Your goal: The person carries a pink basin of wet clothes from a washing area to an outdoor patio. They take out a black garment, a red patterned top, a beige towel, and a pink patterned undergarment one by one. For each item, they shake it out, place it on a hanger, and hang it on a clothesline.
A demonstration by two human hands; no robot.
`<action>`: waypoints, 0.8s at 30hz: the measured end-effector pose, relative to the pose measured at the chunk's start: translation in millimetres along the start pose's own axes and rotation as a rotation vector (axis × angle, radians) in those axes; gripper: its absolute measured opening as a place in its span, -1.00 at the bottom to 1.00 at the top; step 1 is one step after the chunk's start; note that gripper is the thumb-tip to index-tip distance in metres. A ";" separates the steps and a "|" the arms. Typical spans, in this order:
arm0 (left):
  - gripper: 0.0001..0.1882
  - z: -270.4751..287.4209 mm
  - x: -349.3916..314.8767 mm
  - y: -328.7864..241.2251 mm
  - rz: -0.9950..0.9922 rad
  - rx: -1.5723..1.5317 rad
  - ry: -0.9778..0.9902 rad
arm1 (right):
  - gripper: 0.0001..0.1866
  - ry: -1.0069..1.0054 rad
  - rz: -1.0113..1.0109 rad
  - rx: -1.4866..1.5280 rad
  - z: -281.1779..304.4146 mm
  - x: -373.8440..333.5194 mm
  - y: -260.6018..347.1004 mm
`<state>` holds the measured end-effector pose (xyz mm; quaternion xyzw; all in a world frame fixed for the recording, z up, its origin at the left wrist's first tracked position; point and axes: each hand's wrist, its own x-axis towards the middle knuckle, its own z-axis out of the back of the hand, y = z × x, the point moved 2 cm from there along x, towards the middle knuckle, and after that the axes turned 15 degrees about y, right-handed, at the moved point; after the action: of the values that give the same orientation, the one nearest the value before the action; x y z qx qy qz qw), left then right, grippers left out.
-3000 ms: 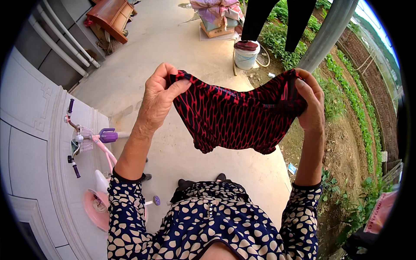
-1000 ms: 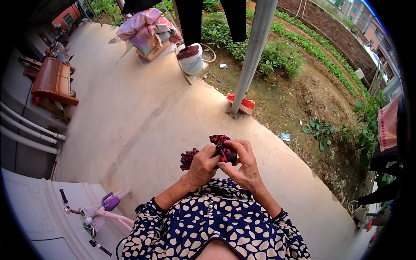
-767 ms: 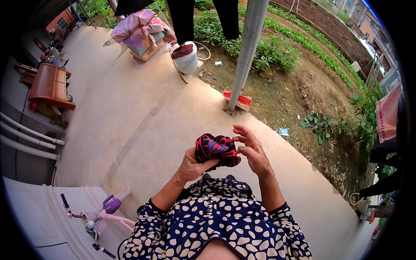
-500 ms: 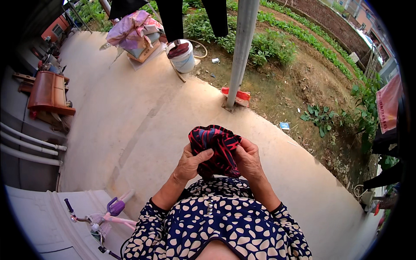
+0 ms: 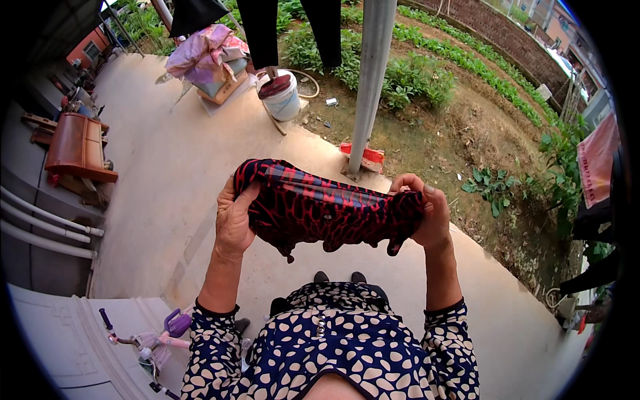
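A red-and-black patterned cloth (image 5: 320, 217) is stretched out sideways in front of my body at about chest height. Its upper edge is pulled taut in a band with a greyish sheen, and the lower edge hangs in uneven folds. My left hand (image 5: 235, 217) grips the left end, thumb on the near side. At the other end my right hand (image 5: 430, 212) is closed round the bunched fabric, fingers curled over the top. What kind of article the cloth is, I cannot make out.
A metal post (image 5: 370, 87) rises ahead beside a red dustpan-like object (image 5: 365, 155). Farther off stand a white bucket (image 5: 283, 103) and a covered pile (image 5: 208, 53). Dark clothes (image 5: 320, 27) hang overhead. A pink bicycle (image 5: 157, 339) is at lower left; a planted garden (image 5: 480, 100) borders the concrete.
My hands have moved apart and farther forward. The cloth, bunched between them before, is now spread wide. My shoes have come into view below it.
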<state>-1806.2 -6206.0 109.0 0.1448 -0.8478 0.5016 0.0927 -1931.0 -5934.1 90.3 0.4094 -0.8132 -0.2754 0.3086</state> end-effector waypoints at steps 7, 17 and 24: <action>-0.76 3.4 7.5 -45.0 -0.115 0.012 0.016 | -0.66 -0.170 -0.240 -1.497 3.8 9.8 23.1; -0.78 38.6 -13.0 -66.9 -0.174 0.025 -0.062 | -0.81 -0.123 0.055 -0.286 14.6 -7.2 35.9; -0.74 44.3 -21.2 -44.6 -0.111 -0.055 -0.021 | -0.79 0.165 -0.168 -1.473 0.5 6.2 4.4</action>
<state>-1771.6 -6261.9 118.1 0.1942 -0.8528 0.4707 0.1156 -1936.4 -5936.9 94.7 0.1770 -0.3583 -0.7400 0.5410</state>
